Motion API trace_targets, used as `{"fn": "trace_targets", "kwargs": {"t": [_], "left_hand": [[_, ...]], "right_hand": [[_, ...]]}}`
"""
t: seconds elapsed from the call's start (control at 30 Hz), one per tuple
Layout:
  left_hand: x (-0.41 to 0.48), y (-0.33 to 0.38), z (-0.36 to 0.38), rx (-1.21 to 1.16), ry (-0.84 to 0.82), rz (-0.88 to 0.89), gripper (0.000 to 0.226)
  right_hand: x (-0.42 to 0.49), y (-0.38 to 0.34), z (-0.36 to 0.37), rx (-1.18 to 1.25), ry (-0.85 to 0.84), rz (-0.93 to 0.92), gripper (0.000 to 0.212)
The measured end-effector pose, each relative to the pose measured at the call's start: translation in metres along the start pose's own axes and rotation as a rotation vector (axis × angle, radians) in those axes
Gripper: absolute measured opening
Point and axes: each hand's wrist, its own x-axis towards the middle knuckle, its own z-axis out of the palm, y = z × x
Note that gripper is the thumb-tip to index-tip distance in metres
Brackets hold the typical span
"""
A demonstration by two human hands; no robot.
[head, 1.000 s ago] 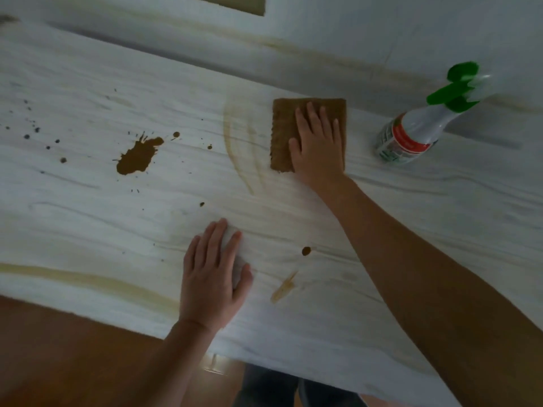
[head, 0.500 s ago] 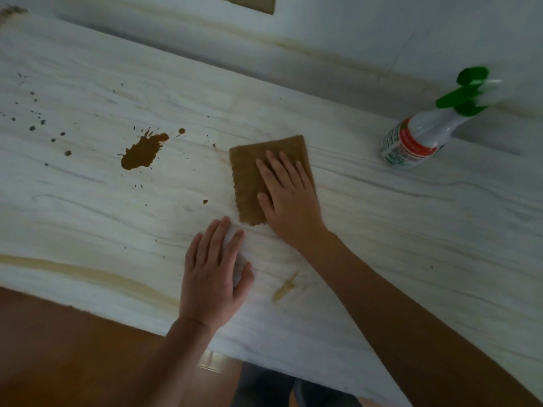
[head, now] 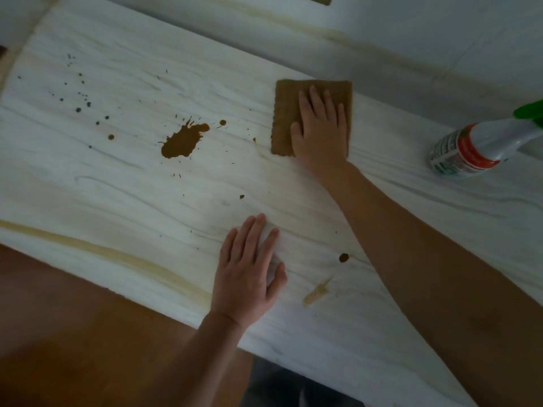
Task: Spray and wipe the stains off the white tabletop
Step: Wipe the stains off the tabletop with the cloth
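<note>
- Stains (head: 183,142) dot the white table (head: 117,195): the largest is a brown splash left of centre, with dark specks (head: 78,109) farther left and a round spot (head: 343,257) and pale smear (head: 317,292) near the front edge.
- Your right hand (head: 320,133) lies flat, fingers straight, pressing the brown cloth (head: 286,113) onto the table, right of the splash.
- Your left hand (head: 248,277) rests flat on the table near the front edge, holding nothing.
- The spray bottle (head: 476,148) sits on the table at far right, apart from both hands.
</note>
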Motion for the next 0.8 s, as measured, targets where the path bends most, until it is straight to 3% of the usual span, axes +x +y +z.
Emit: {"fn": "trace_targets", "kwargs": {"t": [0.13, 0.27, 0.4, 0.63, 0.8], "left_hand": [[-0.001, 0.001, -0.002, 0.007, -0.003, 0.002, 0.06], [0.0, 0.003, -0.005, 0.007, -0.002, -0.004, 0.06], [0.0, 0.004, -0.006, 0.019, -0.018, -0.008, 0.061], [0.001, 0.008, -0.007, 0.013, 0.007, -0.026, 0.061], [0.002, 0.007, -0.008, 0.015, 0.0, -0.035, 0.061]], "right_hand": [[-0.024, -0.024, 0.013, -0.007, -0.006, -0.18, 0.062], [-0.082, 0.004, 0.016, 0.03, -0.029, -0.326, 0.062], [-0.164, 0.049, 0.011, 0.089, 0.005, -0.192, 0.061], [-0.332, 0.076, 0.013, 0.088, -0.113, 0.02, 0.064], [-0.321, 0.08, 0.014, 0.078, -0.123, 0.003, 0.067]]}}
